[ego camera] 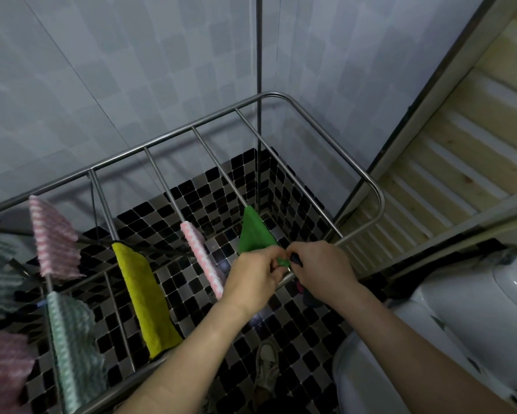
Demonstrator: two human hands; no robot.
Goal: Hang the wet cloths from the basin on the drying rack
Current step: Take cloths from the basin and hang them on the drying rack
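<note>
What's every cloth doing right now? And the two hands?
green cloth, draped over a rail, near end held by both hands
yellow cloth, hanging over its rail
narrow pink cloth, hanging over its rail
wide pink cloth, hanging at the far left
mint cloth, hanging nearer on that rail
left hand, pinching the green cloth
right hand, pinching the green cloth

The green cloth [252,234] is plain bright green and the yellow cloth [145,297] a plain mustard-olive. The narrow pink cloth [202,258] and the wide pink cloth [54,237] carry pink-and-white zigzag stripes, and the mint cloth [72,348] has pale green-and-white ones. The drying rack [167,137] is bare silver metal, over a floor [197,198] of small black and grey checkered tiles, against a wall [102,70] of mottled pale grey-blue squares
</note>
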